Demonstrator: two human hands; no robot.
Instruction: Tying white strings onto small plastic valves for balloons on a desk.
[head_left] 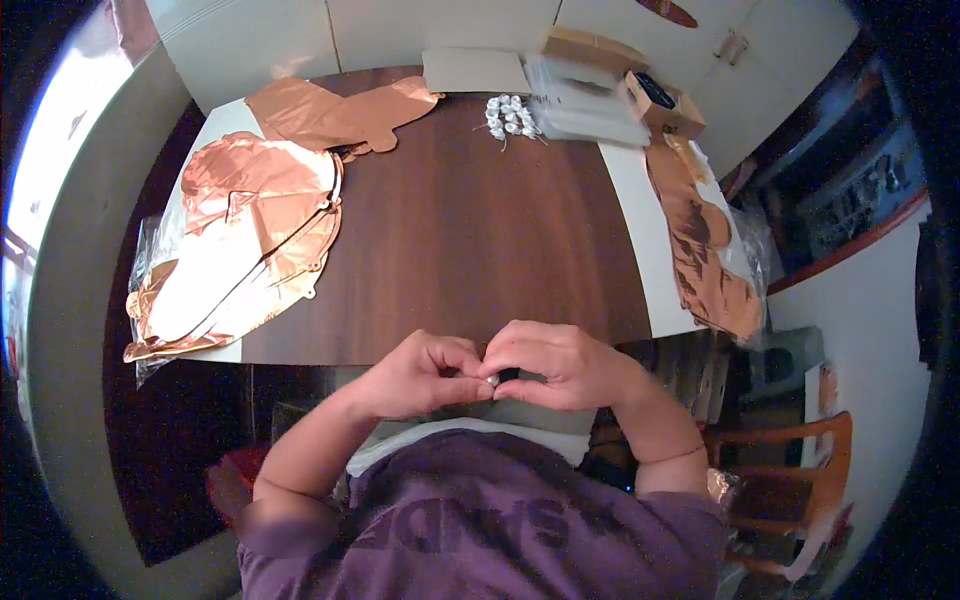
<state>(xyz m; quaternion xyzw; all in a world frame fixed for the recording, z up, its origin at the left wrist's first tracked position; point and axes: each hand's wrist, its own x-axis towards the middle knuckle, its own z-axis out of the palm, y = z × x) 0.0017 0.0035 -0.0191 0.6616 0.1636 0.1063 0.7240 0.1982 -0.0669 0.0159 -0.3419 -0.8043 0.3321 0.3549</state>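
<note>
My left hand [425, 376] and my right hand [568, 366] meet in front of the table's near edge, close to my body. Their thumbs and fingertips press together around a tiny whitish piece [492, 380], mostly covered by the fingers and too small to name. Both hands are closed in a pinch on it. Farther off, a cluster of small white coils with loose string ends [510, 117] lies on the brown tabletop [470, 230]. To the left, a stack of flat, shiny rose-gold foil balloons [250, 220] covers the table's side.
More flat foil sheets lie at the back left [340, 112] and along the right edge [700, 235]. Clear plastic sleeves [585, 105], a grey-beige board [475, 72] and an open cardboard box [675, 112] sit at the back. A wooden chair [830, 470] stands at the lower right.
</note>
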